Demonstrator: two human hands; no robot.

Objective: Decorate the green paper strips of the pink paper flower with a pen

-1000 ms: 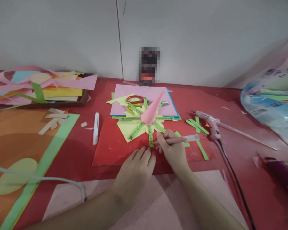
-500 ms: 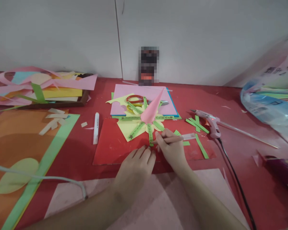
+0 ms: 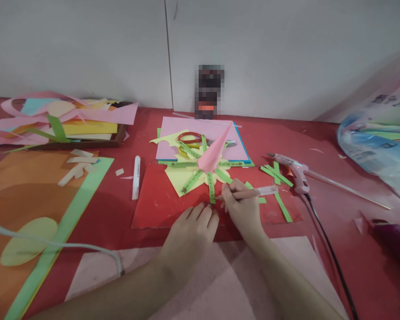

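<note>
In my right hand [image 3: 242, 211] is a pen [image 3: 248, 194], its tip at the lower end of a green paper strip [image 3: 211, 184] that bears dark curved marks. My left hand [image 3: 193, 226] lies palm down on the red sheet [image 3: 160, 200], fingertips close to the strip's bottom end. The strip runs out from a pale yellow paper flower [image 3: 223, 165], at whose middle stands a pink paper cone [image 3: 213, 153]. Other green strips radiate around it; some carry similar marks and a star near the end.
Loose green strips [image 3: 276, 173] and a pink glue gun [image 3: 298, 173] lie to the right. Scissors [image 3: 188, 137] rest on stacked paper [image 3: 173, 126] behind the flower. A white marker [image 3: 136, 178] lies left. Paper scraps fill a brown tray [image 3: 120, 138]; a plastic bag [image 3: 376, 146] sits far right.
The whole view has shifted slightly, so things appear a little further right. The pen stays at the strip's lower end, and my left hand keeps its place beside it.
</note>
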